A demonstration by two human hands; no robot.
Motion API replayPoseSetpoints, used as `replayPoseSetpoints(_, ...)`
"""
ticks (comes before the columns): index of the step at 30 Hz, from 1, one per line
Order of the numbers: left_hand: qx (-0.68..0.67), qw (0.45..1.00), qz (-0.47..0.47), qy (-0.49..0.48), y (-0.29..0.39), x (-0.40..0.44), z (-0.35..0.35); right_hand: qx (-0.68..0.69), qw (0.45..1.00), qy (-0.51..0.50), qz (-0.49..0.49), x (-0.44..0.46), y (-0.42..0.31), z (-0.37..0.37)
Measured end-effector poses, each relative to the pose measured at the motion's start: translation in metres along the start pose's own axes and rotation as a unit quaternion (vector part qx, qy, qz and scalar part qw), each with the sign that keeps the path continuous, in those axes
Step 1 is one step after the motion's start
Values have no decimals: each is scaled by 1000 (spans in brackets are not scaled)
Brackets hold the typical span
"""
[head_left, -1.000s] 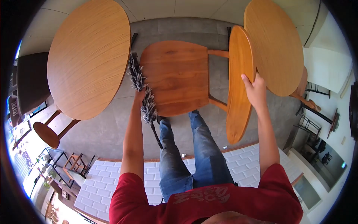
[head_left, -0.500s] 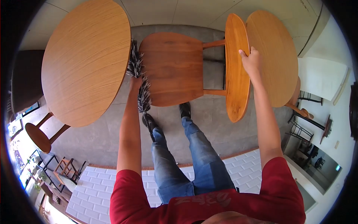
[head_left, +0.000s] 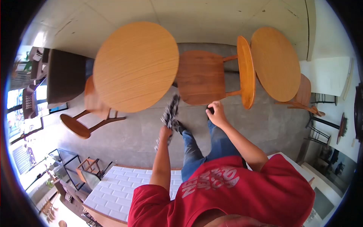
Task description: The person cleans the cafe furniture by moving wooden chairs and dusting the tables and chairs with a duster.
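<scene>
My left hand [head_left: 165, 132] is closed around a shaggy black-and-white duster [head_left: 171, 111], held low in front of the round wooden table [head_left: 136, 68]. A wooden chair [head_left: 202, 77] stands to the right of that table, its curved backrest [head_left: 246, 72] towards a second round table [head_left: 276, 62]. My right hand [head_left: 217, 114] is at the near edge of the chair seat, with fingers bent and thumb apart. A black shoe shows behind it. Whether its fingertips touch the seat, I cannot tell.
Another wooden chair [head_left: 77, 126] is at the left table's near left side. A dark brown seat or panel [head_left: 66, 77] stands farther left. Behind me is a white-tiled counter [head_left: 121, 185]. Grey tiled floor [head_left: 257, 132] runs between the counter and tables.
My right hand has let go of the chair's backrest and come down to the seat's near edge. My left hand has drawn the duster back from between table and chair. The view has shifted.
</scene>
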State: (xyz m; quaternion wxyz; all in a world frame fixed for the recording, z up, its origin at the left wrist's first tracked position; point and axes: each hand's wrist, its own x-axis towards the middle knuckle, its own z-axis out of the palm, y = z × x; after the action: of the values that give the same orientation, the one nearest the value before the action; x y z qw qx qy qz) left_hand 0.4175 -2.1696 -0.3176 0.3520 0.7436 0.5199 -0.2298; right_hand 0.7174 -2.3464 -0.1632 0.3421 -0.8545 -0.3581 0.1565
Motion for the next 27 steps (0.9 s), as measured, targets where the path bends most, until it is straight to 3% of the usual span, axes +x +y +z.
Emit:
replayPoseSetpoints(1,4,1000,-13,0,-22,-35,-7,7,993,-98,64,-12,-12,14)
replayPoseSetpoints(5,-31,995,-80,-58,-129,-122,-15,204,912,-212,285,-20,-71,46)
replayPoseSetpoints(7,-75,994,-78,-24,-182,-155,-21,194,927,-188,259,-11,-86,65)
replayPoseSetpoints(9,-110,988,-107,19,-210,-174,-48,292,857,-219,364,6,-101,76)
replayPoseSetpoints(11,-245,950,-182,71,-221,-185,-80,322,846,-219,363,19,-110,90)
replayPoseSetpoints(13,-244,937,-144,203,-225,-175,-118,385,805,-187,410,47,-121,99)
replayPoseSetpoints(15,-354,868,-40,346,-208,-149,-165,393,801,-210,400,74,-118,120)
replayPoseSetpoints(16,-361,872,-111,311,-170,-152,-213,416,789,-178,416,89,-122,127)
replayPoseSetpoints(19,-495,781,-93,368,-122,-91,-287,430,777,-138,438,134,-137,153)
replayPoseSetpoints(20,-534,762,-176,322,-121,-61,-304,420,784,-80,449,143,-144,159)
replayPoseSetpoints(21,-566,736,-132,346,-123,-23,-309,411,790,-19,455,159,-154,164)
replayPoseSetpoints(22,-525,756,-141,365,-91,-17,-332,436,752,-4,495,174,-155,168)
replayPoseSetpoints(23,-513,766,-154,356,-95,18,-336,431,756,-15,493,183,-137,189)
replayPoseSetpoints(24,-517,790,-177,278,-95,39,-345,369,790,44,487,190,-107,223)
replayPoseSetpoints(25,-435,824,-207,298,-113,81,-338,307,816,107,479,194,-92,246)
replayPoseSetpoints(27,-360,852,-275,261,-99,107,-350,281,841,91,454,182,-101,235)
